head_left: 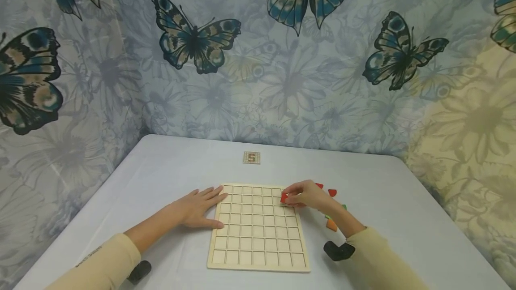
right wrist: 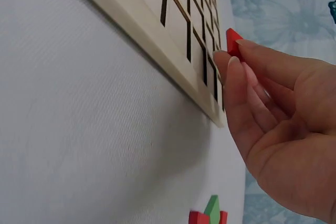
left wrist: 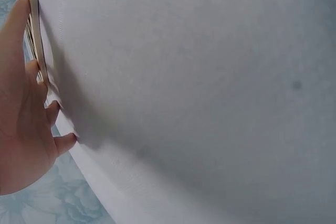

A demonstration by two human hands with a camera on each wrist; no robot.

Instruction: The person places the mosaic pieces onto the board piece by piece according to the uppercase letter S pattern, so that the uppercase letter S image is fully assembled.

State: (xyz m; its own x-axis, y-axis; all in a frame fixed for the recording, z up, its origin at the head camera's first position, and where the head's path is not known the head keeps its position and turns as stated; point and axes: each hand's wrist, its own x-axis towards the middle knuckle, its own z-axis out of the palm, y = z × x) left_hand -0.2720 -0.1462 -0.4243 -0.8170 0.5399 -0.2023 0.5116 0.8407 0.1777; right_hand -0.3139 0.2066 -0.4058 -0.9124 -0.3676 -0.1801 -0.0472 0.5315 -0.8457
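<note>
A pale wooden grid board [head_left: 258,268] with square cells lies on the white table. My right hand [head_left: 309,194] pinches a small red block [head_left: 284,198] between thumb and fingers over the board's far right corner. In the right wrist view the red block [right wrist: 233,42] pokes out from the fingertips, partly covered by them. My left hand [head_left: 197,209] is spread out, its fingertips and thumb on the board's left edge. In the left wrist view the left hand [left wrist: 23,98] rests along the board's side [left wrist: 35,24].
Right of the board lie loose pieces: a red piece [head_left: 332,192], an orange piece [head_left: 331,224] and green ones partly behind the right wrist. A small patterned square card [head_left: 251,158] lies beyond the board. Butterfly-print cloth [head_left: 282,102] hangs behind the table.
</note>
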